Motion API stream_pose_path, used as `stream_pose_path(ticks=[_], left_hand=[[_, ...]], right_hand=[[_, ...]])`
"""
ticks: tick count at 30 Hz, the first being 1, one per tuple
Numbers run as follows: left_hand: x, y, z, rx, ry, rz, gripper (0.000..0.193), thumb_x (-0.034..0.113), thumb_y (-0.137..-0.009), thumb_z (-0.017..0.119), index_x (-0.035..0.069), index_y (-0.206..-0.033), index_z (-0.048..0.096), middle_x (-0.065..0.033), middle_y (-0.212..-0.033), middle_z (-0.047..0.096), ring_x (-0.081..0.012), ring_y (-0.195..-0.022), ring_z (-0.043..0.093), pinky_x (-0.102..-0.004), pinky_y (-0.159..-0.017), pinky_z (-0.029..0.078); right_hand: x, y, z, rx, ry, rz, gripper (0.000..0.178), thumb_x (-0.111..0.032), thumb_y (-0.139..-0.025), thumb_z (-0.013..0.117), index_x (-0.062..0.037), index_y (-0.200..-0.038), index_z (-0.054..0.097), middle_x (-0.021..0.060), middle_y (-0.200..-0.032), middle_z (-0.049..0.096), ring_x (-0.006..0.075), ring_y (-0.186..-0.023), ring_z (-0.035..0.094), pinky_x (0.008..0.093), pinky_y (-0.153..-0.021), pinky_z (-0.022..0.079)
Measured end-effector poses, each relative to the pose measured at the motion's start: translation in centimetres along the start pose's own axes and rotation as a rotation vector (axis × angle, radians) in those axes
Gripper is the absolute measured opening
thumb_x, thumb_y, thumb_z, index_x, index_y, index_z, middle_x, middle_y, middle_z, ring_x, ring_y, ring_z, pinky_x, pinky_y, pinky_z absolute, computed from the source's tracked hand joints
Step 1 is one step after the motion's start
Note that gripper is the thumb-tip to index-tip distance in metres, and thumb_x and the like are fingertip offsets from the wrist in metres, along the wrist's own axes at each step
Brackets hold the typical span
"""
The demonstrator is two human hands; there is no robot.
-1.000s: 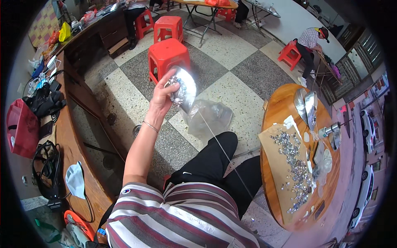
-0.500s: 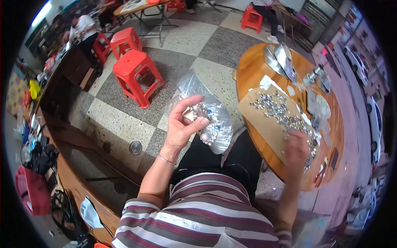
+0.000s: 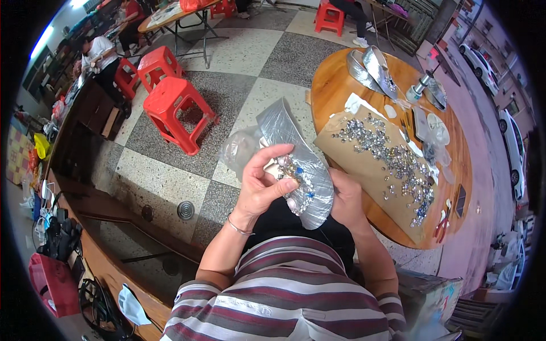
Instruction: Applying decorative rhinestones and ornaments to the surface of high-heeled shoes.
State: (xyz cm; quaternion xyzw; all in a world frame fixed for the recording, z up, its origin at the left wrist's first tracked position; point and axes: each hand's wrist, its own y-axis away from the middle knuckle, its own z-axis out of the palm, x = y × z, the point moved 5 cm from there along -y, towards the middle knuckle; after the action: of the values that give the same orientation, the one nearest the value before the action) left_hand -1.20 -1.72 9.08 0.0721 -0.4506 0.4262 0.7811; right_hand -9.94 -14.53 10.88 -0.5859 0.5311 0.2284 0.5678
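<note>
Left hand point(image 3: 263, 186) pinches a crinkly, curved silver band point(image 3: 311, 163) with bumpy gems point(image 3: 300, 170); right hand point(image 3: 348, 198) has hidden fingers, I can't tell their grip

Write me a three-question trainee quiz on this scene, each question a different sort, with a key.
1. True or false: the left hand holds the gem-studded silver curved piece.
2. Choose: the plastic stool nearest the person is a) blue, b) red, c) green.
3. Short answer: on the wooden table, what lies directly beneath the loose rhinestones?

Key: 1. True. 2. b. 3. A brown sheet.
</note>
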Motion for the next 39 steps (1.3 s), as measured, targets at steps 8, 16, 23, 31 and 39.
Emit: stream_pose_path(ticks=[8,16,23,31,39], left_hand=[[1.4,0.9,1.3,-0.139,-0.225,0.248,0.049,-0.008,-0.070,0.070,-0.003,-0.115,0.051,-0.0094,-0.107,0.056,-0.0139,-0.096,0.056,-0.0256,-0.082,0.047],[0.8,1.3,1.8,-0.136,-0.170,0.225,0.048,-0.006,-0.070,0.072,-0.002,-0.114,0.052,-0.0088,-0.107,0.057,-0.0147,-0.097,0.056,-0.0272,-0.085,0.046],[0.3,1.6,1.5,-0.132,-0.053,0.105,0.048,-0.004,-0.071,0.071,-0.002,-0.115,0.051,-0.0090,-0.109,0.056,-0.0151,-0.100,0.055,-0.0283,-0.087,0.045],[-0.2,1.8,1.4,-0.146,-0.017,0.093,0.051,-0.003,-0.071,0.072,-0.002,-0.116,0.049,-0.0095,-0.112,0.053,-0.0156,-0.101,0.054,-0.0285,-0.088,0.045],[-0.3,1.6,1.3,-0.122,-0.104,0.125,0.054,-0.004,-0.070,0.072,-0.002,-0.118,0.048,-0.0096,-0.116,0.051,-0.0161,-0.101,0.054,-0.0281,-0.087,0.047]], right_hand=[[-0.8,0.3,-0.9,-0.020,0.056,-0.156,0.021,0.007,-0.074,0.058,0.0015,-0.093,0.062,0.0115,-0.074,0.062,0.0202,-0.063,0.062,0.0267,-0.056,0.046],[-1.5,0.5,-1.6,-0.081,-0.009,-0.193,0.024,0.011,-0.070,0.057,0.0002,-0.090,0.062,0.0105,-0.070,0.060,0.0214,-0.061,0.060,0.0278,-0.053,0.045],[-2.4,0.7,-1.4,-0.094,0.016,-0.230,0.027,0.014,-0.067,0.056,0.0000,-0.090,0.061,0.0107,-0.070,0.059,0.0223,-0.061,0.060,0.0285,-0.053,0.045],[-2.3,1.3,-0.7,-0.050,0.024,-0.225,0.026,0.013,-0.069,0.056,-0.0006,-0.090,0.061,0.0110,-0.071,0.060,0.0234,-0.060,0.060,0.0290,-0.053,0.045],[-1.2,1.4,-0.3,0.013,0.047,-0.195,0.020,0.008,-0.072,0.059,0.0005,-0.090,0.061,0.0118,-0.074,0.062,0.0234,-0.062,0.062,0.0292,-0.054,0.046]])
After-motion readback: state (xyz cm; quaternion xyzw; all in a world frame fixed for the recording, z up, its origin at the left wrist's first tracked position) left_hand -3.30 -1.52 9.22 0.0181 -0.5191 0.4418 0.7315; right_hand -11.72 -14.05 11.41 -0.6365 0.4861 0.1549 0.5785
